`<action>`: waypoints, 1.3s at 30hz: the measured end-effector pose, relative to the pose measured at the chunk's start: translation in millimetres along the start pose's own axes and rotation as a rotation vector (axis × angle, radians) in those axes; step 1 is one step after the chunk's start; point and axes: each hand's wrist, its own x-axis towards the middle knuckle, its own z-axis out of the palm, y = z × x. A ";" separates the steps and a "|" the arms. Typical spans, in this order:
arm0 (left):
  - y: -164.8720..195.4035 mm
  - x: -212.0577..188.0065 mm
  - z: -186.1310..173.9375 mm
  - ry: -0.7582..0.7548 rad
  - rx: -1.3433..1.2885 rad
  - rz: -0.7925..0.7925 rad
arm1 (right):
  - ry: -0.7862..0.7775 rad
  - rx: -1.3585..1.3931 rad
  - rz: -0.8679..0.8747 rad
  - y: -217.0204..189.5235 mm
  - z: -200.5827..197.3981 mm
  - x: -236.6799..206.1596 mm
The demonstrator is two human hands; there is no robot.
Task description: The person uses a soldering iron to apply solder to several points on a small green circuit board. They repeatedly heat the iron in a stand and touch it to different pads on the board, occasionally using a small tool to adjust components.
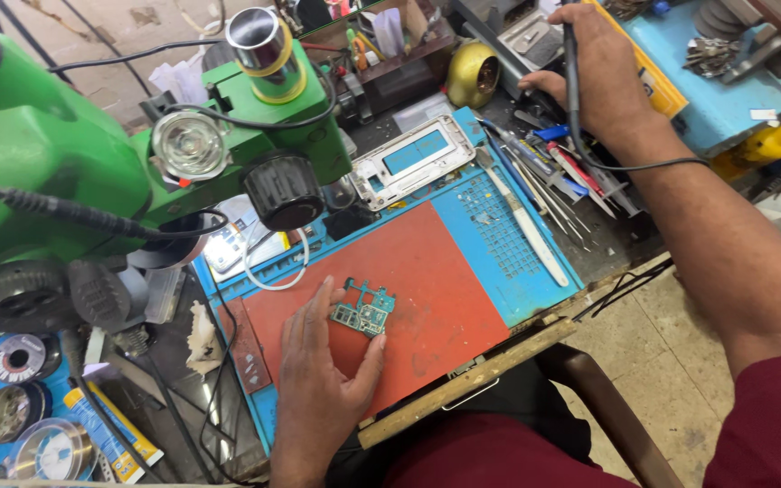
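My left hand [318, 380] rests on a red work mat [436, 271] and pinches a small green circuit board [363, 312] between thumb and fingers. My right hand [603, 72] is stretched to the far right of the bench, closed around a dark soldering iron handle [571, 54] whose black cable [625, 165] runs back over my wrist. A phone frame with a blue panel [413, 155] lies beyond the mat.
A green microscope [137, 154] looms over the left of the bench. Tweezers and several hand tools [544, 194] lie on the blue mat [508, 244] at right. A brass-coloured holder [472, 74] stands behind. Solder reels and tubes [38, 425] crowd the lower left.
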 end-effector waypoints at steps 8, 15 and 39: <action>1.9 -0.5 0.5 0.002 0.019 0.007 | 0.046 0.011 -0.009 -32.9 -22.0 5.2; 0.9 -0.4 0.8 0.010 0.024 0.032 | 0.127 0.528 0.322 -44.4 -37.7 15.8; -0.4 -2.4 1.9 0.014 0.023 0.015 | -0.166 0.232 0.297 -42.4 12.2 34.4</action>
